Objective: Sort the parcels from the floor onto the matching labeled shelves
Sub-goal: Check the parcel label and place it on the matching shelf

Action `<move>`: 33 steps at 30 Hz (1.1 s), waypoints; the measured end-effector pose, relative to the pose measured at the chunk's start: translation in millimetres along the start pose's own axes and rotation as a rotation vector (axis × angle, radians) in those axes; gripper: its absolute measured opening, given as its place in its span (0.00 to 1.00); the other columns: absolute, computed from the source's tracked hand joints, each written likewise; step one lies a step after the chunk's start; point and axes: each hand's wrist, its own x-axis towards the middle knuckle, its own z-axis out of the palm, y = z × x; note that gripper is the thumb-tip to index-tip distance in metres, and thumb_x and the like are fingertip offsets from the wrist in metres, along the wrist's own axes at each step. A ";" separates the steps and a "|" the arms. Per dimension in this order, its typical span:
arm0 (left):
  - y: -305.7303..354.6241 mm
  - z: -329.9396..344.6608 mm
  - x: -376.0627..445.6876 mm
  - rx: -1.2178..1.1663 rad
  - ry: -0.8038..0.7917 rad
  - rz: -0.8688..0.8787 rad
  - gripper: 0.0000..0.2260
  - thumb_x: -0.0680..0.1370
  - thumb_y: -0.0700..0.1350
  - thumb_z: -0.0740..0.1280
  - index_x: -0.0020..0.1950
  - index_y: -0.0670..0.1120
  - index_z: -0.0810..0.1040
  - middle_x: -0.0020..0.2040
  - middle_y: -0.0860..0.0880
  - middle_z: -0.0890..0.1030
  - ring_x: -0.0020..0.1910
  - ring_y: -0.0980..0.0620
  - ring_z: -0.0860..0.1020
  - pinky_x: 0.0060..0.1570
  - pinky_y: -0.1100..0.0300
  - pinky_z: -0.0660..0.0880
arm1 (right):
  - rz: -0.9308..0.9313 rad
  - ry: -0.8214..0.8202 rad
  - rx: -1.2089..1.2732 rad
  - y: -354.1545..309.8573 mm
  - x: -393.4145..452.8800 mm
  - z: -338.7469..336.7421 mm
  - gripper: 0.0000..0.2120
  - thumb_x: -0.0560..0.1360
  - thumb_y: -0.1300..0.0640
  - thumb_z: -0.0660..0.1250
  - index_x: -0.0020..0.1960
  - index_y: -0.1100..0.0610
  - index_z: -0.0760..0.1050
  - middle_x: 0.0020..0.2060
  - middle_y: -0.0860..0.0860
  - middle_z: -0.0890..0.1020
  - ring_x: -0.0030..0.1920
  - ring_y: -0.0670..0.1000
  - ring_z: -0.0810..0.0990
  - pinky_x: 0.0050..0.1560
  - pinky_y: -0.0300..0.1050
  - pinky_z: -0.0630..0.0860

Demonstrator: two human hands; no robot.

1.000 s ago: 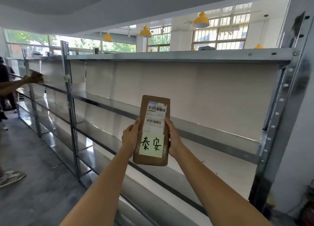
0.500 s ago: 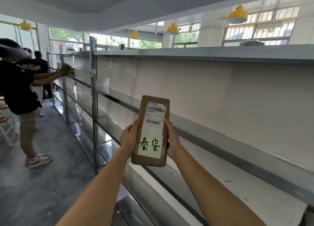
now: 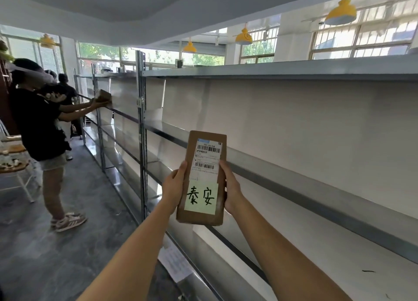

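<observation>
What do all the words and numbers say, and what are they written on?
"泰安": handwritten in black on the pale green note stuck to the brown parcel, which the left hand and right hand grip.
White shipping label: barcodes and small print, too small to read.
White sheet low on the shelving: blurred, unreadable.

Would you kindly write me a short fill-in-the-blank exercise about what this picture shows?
1. The parcel is held upright by ____ hands, the left hand and the right hand.
2. The handwritten note stuck on the parcel's lower part is pale ____.
3. The lamps hanging from the ceiling are ____.
4. The person farther along the shelves wears a ____ top.

Missing words: two; green; yellow; black
</observation>
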 end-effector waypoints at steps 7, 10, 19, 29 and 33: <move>-17.2 -16.4 52.3 0.027 0.011 -0.033 0.23 0.79 0.63 0.59 0.52 0.45 0.80 0.42 0.45 0.84 0.41 0.46 0.83 0.44 0.53 0.80 | 0.026 0.005 -0.010 12.3 39.4 29.6 0.19 0.74 0.37 0.71 0.51 0.53 0.83 0.49 0.57 0.88 0.56 0.61 0.85 0.65 0.61 0.78; -24.0 -15.6 71.7 0.025 0.019 -0.047 0.26 0.78 0.65 0.60 0.55 0.44 0.80 0.44 0.44 0.85 0.44 0.43 0.84 0.50 0.49 0.81 | 0.031 -0.005 -0.005 14.7 59.9 33.7 0.18 0.74 0.38 0.71 0.51 0.53 0.83 0.49 0.57 0.88 0.56 0.61 0.85 0.66 0.61 0.78; -30.4 -9.0 143.0 -0.010 0.076 -0.055 0.23 0.78 0.63 0.61 0.55 0.44 0.79 0.43 0.45 0.85 0.43 0.45 0.84 0.47 0.51 0.81 | 0.037 -0.056 -0.014 5.5 138.3 52.2 0.20 0.74 0.39 0.72 0.54 0.55 0.82 0.50 0.57 0.87 0.53 0.59 0.85 0.61 0.57 0.80; -40.2 -41.2 226.2 0.020 0.089 -0.045 0.17 0.80 0.60 0.59 0.48 0.47 0.74 0.39 0.48 0.81 0.37 0.50 0.80 0.38 0.58 0.77 | 0.049 -0.065 0.003 23.0 213.6 111.7 0.18 0.74 0.40 0.72 0.53 0.54 0.83 0.50 0.57 0.87 0.56 0.61 0.85 0.63 0.59 0.79; -46.0 -68.1 269.5 -0.001 0.045 -0.037 0.24 0.79 0.61 0.60 0.58 0.40 0.75 0.44 0.43 0.83 0.39 0.47 0.82 0.36 0.58 0.77 | 0.033 -0.047 0.021 32.5 239.7 145.8 0.18 0.75 0.40 0.72 0.52 0.54 0.83 0.49 0.57 0.88 0.53 0.60 0.85 0.61 0.58 0.81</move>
